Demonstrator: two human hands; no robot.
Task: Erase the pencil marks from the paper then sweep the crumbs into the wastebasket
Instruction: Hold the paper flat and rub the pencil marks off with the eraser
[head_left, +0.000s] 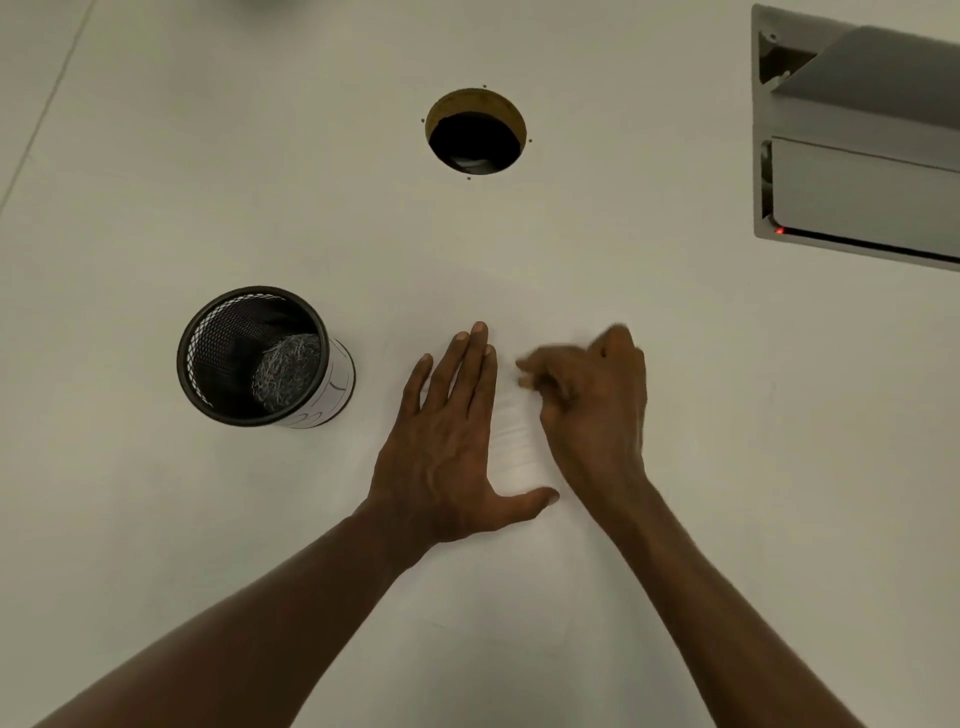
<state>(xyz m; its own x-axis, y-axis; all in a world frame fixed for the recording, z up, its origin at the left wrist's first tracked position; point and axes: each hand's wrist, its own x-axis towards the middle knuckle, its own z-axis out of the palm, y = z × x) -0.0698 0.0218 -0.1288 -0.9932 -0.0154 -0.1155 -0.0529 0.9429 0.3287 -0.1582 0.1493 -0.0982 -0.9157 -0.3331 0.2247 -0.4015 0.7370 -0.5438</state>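
- One sheet of paper (511, 441) lies flat on the table (675, 415), white on near-white, so its edges are hard to trace; only a brighter strip shows between the two hands, and no pencil marks can be made out on it
- Two bare hands work on it: the left hand (447, 441) is pressed flat, fingers spread and thumb stretched along the sheet's near part – open, gripping nothing
- The right hand (592, 395) is blurred, fingers curled in together over the paper's far right part; whether it pinches an eraser cannot be told
- One wastebasket (262, 358) – black mesh, with a grey crumpled wad inside – stands upright to the left of the left hand, near but apart from it
- One round hole (477, 132) is cut in the table farther back, well apart from the hands
- One grey metal box (857, 156) sits at the far right edge
- Bare table lies open on all sides of the sheet, widest to the right and toward the viewer
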